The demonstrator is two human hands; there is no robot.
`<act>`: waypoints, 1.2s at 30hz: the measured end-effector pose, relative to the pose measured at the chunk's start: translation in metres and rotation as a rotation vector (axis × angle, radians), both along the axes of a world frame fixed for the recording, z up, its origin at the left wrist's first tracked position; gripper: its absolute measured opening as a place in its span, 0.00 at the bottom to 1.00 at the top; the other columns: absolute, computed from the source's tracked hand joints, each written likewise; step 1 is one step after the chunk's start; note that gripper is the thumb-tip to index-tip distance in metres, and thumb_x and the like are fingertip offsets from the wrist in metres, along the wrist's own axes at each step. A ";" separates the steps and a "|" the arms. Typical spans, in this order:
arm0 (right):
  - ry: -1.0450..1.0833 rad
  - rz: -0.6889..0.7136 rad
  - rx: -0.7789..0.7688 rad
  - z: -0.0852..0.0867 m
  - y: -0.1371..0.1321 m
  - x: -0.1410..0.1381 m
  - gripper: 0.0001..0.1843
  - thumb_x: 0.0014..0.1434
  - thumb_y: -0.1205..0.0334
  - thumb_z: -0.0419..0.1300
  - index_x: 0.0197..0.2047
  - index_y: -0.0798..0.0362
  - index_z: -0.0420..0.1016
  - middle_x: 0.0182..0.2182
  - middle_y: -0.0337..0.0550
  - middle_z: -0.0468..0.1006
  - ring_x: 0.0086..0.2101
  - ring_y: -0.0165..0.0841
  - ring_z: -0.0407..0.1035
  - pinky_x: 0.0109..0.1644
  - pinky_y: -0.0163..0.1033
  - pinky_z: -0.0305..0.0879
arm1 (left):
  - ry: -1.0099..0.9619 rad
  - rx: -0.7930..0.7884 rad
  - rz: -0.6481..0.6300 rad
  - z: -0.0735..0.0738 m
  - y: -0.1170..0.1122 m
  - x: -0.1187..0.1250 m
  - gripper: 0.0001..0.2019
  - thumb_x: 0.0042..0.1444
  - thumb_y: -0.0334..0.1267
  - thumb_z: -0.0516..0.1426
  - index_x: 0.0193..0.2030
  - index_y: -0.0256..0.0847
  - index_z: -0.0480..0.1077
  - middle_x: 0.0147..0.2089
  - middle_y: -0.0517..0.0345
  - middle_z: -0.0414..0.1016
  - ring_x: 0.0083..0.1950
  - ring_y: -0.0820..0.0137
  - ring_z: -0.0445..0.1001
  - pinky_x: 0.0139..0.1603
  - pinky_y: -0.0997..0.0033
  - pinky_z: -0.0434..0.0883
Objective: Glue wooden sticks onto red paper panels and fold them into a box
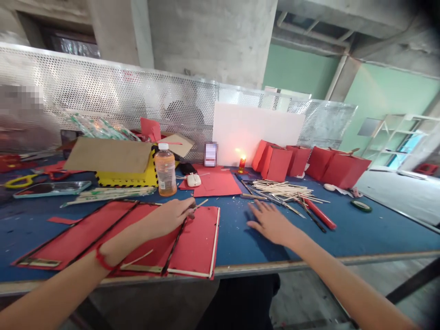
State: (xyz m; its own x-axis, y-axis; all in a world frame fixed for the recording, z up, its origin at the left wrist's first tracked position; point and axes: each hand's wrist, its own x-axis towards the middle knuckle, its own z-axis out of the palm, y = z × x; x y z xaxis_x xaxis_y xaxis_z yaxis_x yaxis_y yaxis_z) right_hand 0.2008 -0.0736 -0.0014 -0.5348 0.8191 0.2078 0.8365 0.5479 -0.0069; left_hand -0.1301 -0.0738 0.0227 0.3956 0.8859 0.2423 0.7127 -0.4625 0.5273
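My left hand, with a red cord round its wrist, pinches a thin wooden stick above a flat sheet of red card. Dark strips cross the card, and pale sticks line its right and lower edges. A second loose stick lies on it near my forearm. Fingers spread, my right hand is low over the blue tabletop and holds nothing. Just beyond it lie a pile of wooden sticks, slim tools and a red-handled tool.
A lit candle burns at the back, beside folded red paper bags. A drink bottle, a cardboard box, a white earphone case and a phone stand or lie behind the card. Yellow scissors lie left.
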 end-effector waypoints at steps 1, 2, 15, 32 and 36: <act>0.009 0.121 -0.011 0.001 -0.003 -0.007 0.36 0.67 0.43 0.44 0.72 0.53 0.49 0.69 0.56 0.52 0.67 0.48 0.50 0.68 0.58 0.48 | 0.063 0.014 0.038 -0.002 -0.003 -0.003 0.12 0.62 0.47 0.50 0.33 0.44 0.67 0.29 0.57 0.75 0.30 0.64 0.71 0.32 0.71 0.58; 0.006 0.299 -0.032 0.002 -0.007 -0.015 0.37 0.67 0.42 0.44 0.73 0.50 0.46 0.70 0.52 0.50 0.68 0.44 0.47 0.69 0.55 0.46 | 0.117 0.029 0.071 -0.004 -0.007 -0.004 0.13 0.63 0.47 0.49 0.33 0.44 0.67 0.28 0.57 0.74 0.29 0.64 0.70 0.32 0.71 0.57; -0.057 0.658 0.140 -0.002 -0.061 -0.085 0.24 0.64 0.48 0.55 0.57 0.53 0.69 0.52 0.52 0.76 0.49 0.41 0.70 0.53 0.45 0.64 | -0.029 0.051 0.071 0.001 -0.030 -0.002 0.12 0.66 0.44 0.44 0.40 0.43 0.65 0.42 0.52 0.79 0.44 0.61 0.76 0.42 0.68 0.65; 0.259 0.216 0.342 0.115 0.000 -0.111 0.14 0.67 0.57 0.53 0.45 0.49 0.79 0.36 0.42 0.82 0.34 0.33 0.74 0.33 0.37 0.58 | -0.151 0.363 0.139 0.089 -0.026 0.016 0.10 0.63 0.41 0.47 0.35 0.40 0.63 0.34 0.57 0.75 0.37 0.66 0.75 0.39 0.69 0.69; -0.013 0.447 0.416 0.112 -0.010 -0.093 0.14 0.68 0.64 0.49 0.46 0.51 0.76 0.40 0.44 0.81 0.38 0.34 0.72 0.35 0.38 0.57 | -0.109 0.272 0.070 0.069 -0.022 0.014 0.12 0.65 0.43 0.45 0.38 0.41 0.64 0.37 0.55 0.77 0.39 0.65 0.75 0.42 0.67 0.70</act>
State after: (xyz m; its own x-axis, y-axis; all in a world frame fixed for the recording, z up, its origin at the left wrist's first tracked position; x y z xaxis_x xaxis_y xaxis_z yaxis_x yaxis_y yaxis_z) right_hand 0.1074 -0.0837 0.1108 -0.8129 0.3660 0.4529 0.5231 0.8008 0.2917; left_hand -0.1158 -0.0957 0.0915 0.2943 0.8070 0.5120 0.6941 -0.5487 0.4659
